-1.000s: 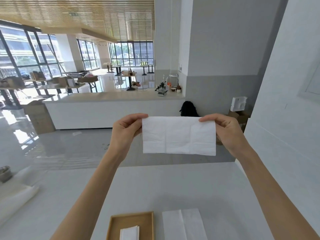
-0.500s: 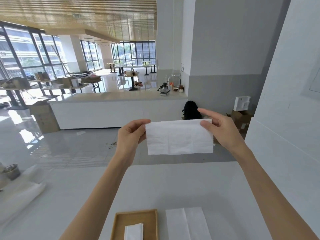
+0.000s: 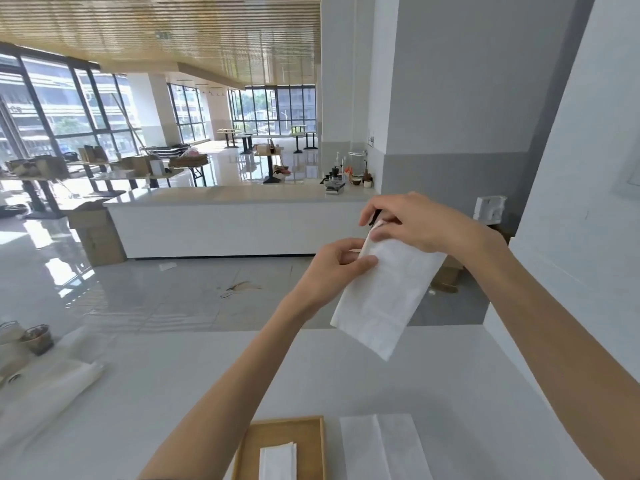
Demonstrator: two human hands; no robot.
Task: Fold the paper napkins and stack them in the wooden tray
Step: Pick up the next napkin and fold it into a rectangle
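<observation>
Napkin hangs tilted in the air above a white desk, in a bright open room with tall windows and a long white counter behind. Half a second ago it was stretched wide between both hands; now its ends have come together into a narrow strip. Left hand pinches its upper edge and right hand pinches the top. Below, the wooden tray, holding 1 folded napkin, and the flat napkins beside it are cut off by the frame.

Single head-worn wide-angle view, looking forward and slightly down, close over the white table, hall beyond
</observation>
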